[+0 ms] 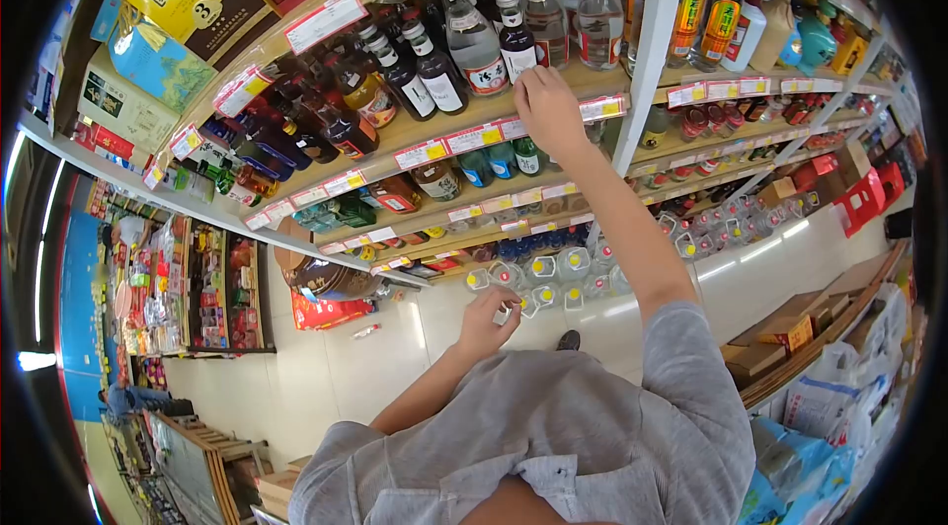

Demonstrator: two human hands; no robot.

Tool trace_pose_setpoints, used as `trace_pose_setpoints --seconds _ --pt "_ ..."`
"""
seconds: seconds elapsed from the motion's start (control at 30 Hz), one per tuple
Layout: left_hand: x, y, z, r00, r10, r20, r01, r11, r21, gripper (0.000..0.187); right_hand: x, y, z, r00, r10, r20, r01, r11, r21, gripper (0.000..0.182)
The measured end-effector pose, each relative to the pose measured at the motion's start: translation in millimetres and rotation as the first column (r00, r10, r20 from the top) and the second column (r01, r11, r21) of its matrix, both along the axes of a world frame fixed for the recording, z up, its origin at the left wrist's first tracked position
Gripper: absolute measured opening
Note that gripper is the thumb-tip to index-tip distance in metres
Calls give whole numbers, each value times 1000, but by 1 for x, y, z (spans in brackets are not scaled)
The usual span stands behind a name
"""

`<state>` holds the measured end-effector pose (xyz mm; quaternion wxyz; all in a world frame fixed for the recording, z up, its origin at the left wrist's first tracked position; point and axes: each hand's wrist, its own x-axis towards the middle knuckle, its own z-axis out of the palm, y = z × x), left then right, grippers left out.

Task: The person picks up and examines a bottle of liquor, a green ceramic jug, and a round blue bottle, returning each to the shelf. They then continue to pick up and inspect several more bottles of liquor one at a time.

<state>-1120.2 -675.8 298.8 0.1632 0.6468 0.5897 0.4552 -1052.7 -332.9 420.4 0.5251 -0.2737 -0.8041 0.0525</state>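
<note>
My right hand reaches up to the shelf, its fingers closed at the lower part of a dark glass bottle with a white label. Left of that bottle stands a clear glass bottle with a white and red label, then two more dark bottles with white labels. Clear bottles stand to the right. My left hand hangs low in front of my body, fingers loosely curled and apart, with nothing visible in it. Beyond it, plastic jugs stand on the floor.
Price tags line the shelf edges. A white shelf post rises right of my hand. Lower shelves hold more bottles. Cartons and plastic bags lie at the right. A person is far left.
</note>
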Motion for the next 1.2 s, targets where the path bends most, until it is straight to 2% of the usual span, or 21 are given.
trace_pose_setpoints --seconds 0.13,0.33,0.43,0.5,0.53,0.57,0.6,0.63,0.67,0.7,0.77,0.87,0.9,0.93,0.97,1.0,1.03,1.07,1.1,1.17,1.2 --pt "20 16 4 995 90 53 -85 993 -86 18 2 4 1 999 3 38 -3 1000 -3 8" --pt "54 38 9 999 33 17 -31 997 -65 18 21 1 -1 988 155 8 -155 986 53 5" --pt "61 43 8 1000 0 -3 -1 995 -96 24 48 -32 -1 984 177 -26 -178 982 -68 8" --pt "61 47 10 992 99 79 -88 988 -130 30 66 -74 -7 964 166 -210 -194 973 -123 15" --pt "60 50 10 981 149 121 -131 980 -149 33 72 -92 -20 945 195 -263 -256 940 -224 18" --pt "59 53 15 980 165 113 -158 985 -69 35 77 -112 -43 924 215 -315 -318 891 -324 20" --pt "56 58 28 978 178 104 -180 984 11 37 77 -135 -75 864 192 -465 -452 702 -550 24" --pt "55 60 40 977 189 97 -197 977 85 39 75 -161 -107 797 106 -595 -574 438 -692 28" --pt "57 59 51 980 163 116 -171 983 66 42 78 -182 -129 716 17 -698 -691 160 -705 36" --pt "57 61 50 992 80 95 -88 992 88 44 82 -201 -143 631 -112 -768 -776 -108 -622 44" --pt "57 71 46 992 -116 49 108 984 144 48 89 -240 -152 447 -535 -717 -894 -296 -337 56" --pt "53 83 -51 889 -457 -18 456 883 115 43 105 -267 -202 292 -773 -563 -956 -244 -162 53" --pt "54 93 -72 819 -573 -28 571 811 125 42 119 -273 -200 312 -735 -602 -945 -179 -272 56" --pt "60 103 -79 793 -605 -77 609 788 91 39 138 -281 -189 349 -696 -627 -917 -116 -381 58" --pt "64 113 -96 794 -607 -26 607 795 -26 39 156 -286 -178 399 -656 -641 -872 -55 -486 60" --pt "69 123 -122 795 -606 24 602 785 -146 40 169 -286 -121 458 -659 -597 -809 -31 -587 60" --pt "79 134 -141 796 -602 70 596 757 -266 40 187 -288 -102 426 -617 -662 -843 -5 -538 60" --pt "94 143 -150 828 -500 254 543 599 -589 41 209 -292 -88 390 -571 -722 -874 19 -486 61" --pt "110 149 -155 791 -504 347 604 551 -576 41 223 -296 -78 351 -521 -778 -901 38 -432 61" --pt "140 149 -163 707 -478 521 707 454 -542 42 236 -299 -71 307 -536 -787 -883 147 -445 58" --pt "170 147 -181 490 -154 858 844 330 -423 44 239 -300 -79 250 -554 -794 -890 193 -414 58"
